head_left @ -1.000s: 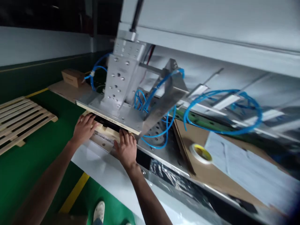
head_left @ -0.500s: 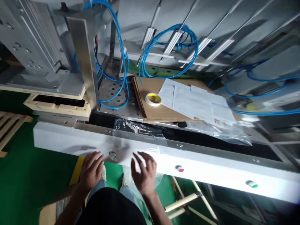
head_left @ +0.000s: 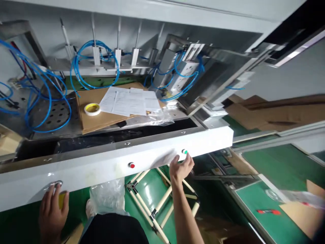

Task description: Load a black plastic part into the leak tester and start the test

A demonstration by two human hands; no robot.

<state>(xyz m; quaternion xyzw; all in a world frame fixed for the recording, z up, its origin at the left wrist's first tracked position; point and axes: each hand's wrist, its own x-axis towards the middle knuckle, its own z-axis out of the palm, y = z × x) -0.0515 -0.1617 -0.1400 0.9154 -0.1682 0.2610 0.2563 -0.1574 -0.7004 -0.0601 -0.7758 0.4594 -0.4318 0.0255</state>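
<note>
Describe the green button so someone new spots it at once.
Find the long white front panel running along the machine's lower front. Follow it toward its right end, to the small round green button at the tips of the right hand. Its green cap sets it apart from the red button farther left on the same panel.

Free run along white front panel (head_left: 96,172) between left hand (head_left: 53,211) and right hand (head_left: 180,170), red push button (head_left: 131,165) protruding therein, blue tubing coil (head_left: 75,69) obstructing space around rear cylinders (head_left: 96,55).
</note>
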